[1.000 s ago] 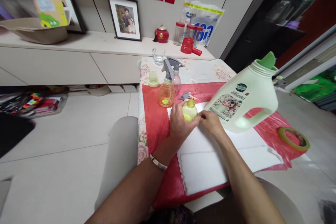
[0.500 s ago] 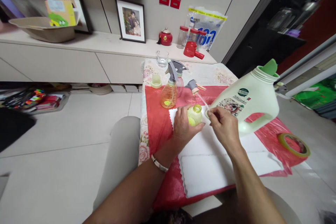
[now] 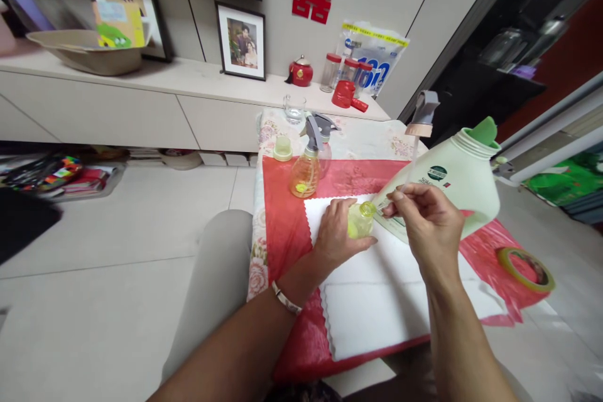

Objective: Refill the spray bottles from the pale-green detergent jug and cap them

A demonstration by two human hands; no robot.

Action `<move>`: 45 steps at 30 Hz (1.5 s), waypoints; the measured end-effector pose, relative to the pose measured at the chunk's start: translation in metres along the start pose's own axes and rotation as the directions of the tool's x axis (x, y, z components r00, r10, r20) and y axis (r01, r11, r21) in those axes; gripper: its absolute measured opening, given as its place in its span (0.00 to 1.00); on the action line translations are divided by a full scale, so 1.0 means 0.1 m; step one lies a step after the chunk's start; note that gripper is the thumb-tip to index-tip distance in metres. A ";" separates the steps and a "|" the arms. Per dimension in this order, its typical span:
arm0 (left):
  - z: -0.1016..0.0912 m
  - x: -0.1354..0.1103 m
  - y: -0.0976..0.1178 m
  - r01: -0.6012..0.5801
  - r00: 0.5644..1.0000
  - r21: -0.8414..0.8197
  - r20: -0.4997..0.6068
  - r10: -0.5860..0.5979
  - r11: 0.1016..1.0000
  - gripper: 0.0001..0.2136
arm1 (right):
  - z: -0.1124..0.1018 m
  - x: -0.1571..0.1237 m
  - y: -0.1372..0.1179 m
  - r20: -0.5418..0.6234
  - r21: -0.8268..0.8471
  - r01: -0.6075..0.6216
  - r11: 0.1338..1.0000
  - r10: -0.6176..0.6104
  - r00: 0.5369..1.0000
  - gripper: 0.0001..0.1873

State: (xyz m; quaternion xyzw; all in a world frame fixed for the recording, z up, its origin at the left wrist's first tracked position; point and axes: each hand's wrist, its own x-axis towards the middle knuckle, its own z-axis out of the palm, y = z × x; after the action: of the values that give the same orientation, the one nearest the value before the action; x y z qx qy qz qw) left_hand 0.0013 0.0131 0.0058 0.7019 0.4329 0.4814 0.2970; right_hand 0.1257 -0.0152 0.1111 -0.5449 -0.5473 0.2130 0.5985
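My left hand [image 3: 338, 237] wraps around a small yellow-green bottle [image 3: 360, 221] with an open neck, standing on a white cloth [image 3: 377, 301]. My right hand [image 3: 431, 229] pinches the thin clear tube of a grey spray head [image 3: 423, 114], which is raised upright above the hand, the tube's lower end near the bottle's mouth. Just behind my right hand stands a large pale green detergent jug [image 3: 452, 179] with a green spout.
An orange spray bottle [image 3: 305, 166], a second spray bottle [image 3: 325, 138], a pale cap [image 3: 282, 149] and a glass [image 3: 294, 108] stand at the table's far end. A tape roll [image 3: 526, 267] lies on the red cloth [image 3: 282, 226] at right. Jars line the sideboard [image 3: 188, 78].
My right hand has lifted the spray head from lying flat on the table to upright, holding it by its tube. My left hand has stayed on the small bottle.
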 end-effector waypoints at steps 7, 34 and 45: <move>-0.02 0.01 0.02 0.023 0.999 -0.003 0.030 -0.023 1.000 0.38 | 0.08 -0.03 0.12 0.049 0.039 -0.062 0.997 0.060 0.997 0.15; -0.24 0.01 0.20 -0.251 0.968 -0.286 -0.050 0.247 0.925 0.22 | 0.05 -0.20 0.22 0.169 -0.293 0.218 0.931 -0.174 0.970 0.08; -0.26 0.03 0.22 -0.176 0.979 -0.345 0.038 0.201 0.922 0.18 | 0.09 -0.25 0.11 0.231 -0.445 0.444 0.778 -0.380 0.896 0.05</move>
State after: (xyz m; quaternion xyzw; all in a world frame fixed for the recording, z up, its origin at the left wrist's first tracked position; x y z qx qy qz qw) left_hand -0.0150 0.0056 0.0348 0.6955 0.2627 0.5494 0.3815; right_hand 0.1140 -0.0290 0.0890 -0.5294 -0.7261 -0.0334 0.4375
